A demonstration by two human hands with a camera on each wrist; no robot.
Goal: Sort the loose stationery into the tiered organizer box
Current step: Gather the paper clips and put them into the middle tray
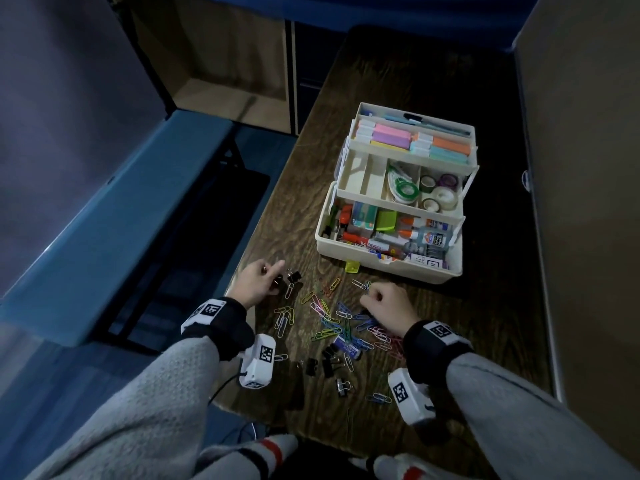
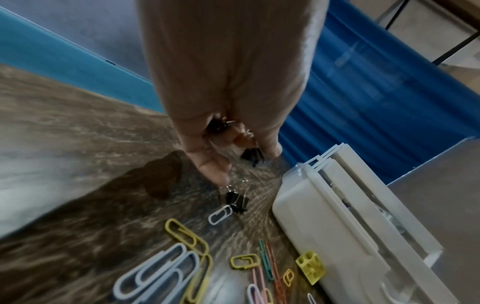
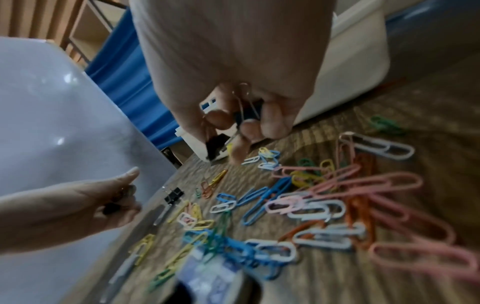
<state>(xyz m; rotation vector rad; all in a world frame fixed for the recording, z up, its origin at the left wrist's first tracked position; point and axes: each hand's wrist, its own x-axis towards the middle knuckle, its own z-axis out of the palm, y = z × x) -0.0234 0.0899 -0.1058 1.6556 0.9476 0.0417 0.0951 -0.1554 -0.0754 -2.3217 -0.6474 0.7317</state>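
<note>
The cream tiered organizer box (image 1: 388,261) stands open on the dark wooden table, with sticky notes, tape rolls and glue in its tiers. Coloured paper clips (image 1: 332,320) lie scattered in front of it. My left hand (image 1: 273,273) holds small binder clips in its curled fingers (image 2: 221,127), while one fingertip (image 2: 221,181) touches the wire of a black binder clip (image 2: 236,200) on the table. Right of the pile, my right hand (image 1: 370,297) is curled round black binder clips (image 3: 249,115) just above the paper clips (image 3: 324,201).
More black binder clips (image 1: 325,362) and a small blue-and-white box (image 1: 346,346) lie nearer to me. The organizer's yellow latch (image 1: 352,266) sticks out at its front. A blue bench (image 1: 121,220) runs along the left, a panel (image 1: 588,202) along the right.
</note>
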